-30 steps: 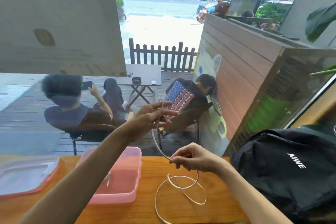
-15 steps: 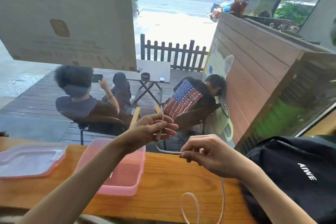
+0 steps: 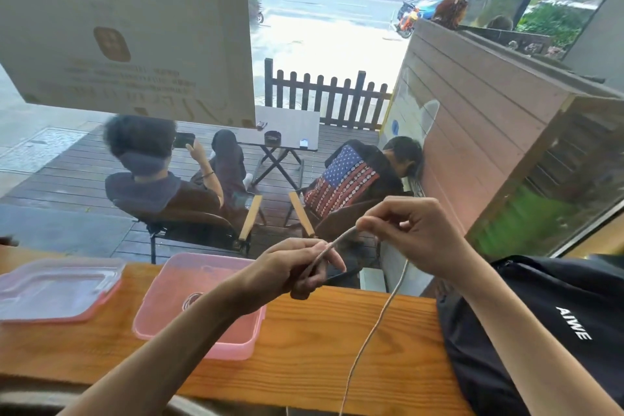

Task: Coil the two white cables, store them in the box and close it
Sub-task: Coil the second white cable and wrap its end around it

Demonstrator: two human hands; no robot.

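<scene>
Above the wooden counter point(image 3: 304, 348), the white cable point(image 3: 381, 314) has been pulled up off the surface, so coiling is just starting.
Left hand point(image 3: 297, 267) now pinches its end, right hand point(image 3: 415, 236) closed on the strand farther along; slack hangs down. Pink box point(image 3: 199, 341) sits open, lid point(image 3: 57, 290) beside it.

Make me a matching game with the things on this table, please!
Things:
1. box
2. lid
3. cable
4. black bag

Where:
A. far left on the table
B. held between the left hand and the right hand
C. right end of the table
D. open, under the left arm

Pairs: 1-D, 2-A, 3-B, 4-C
</scene>
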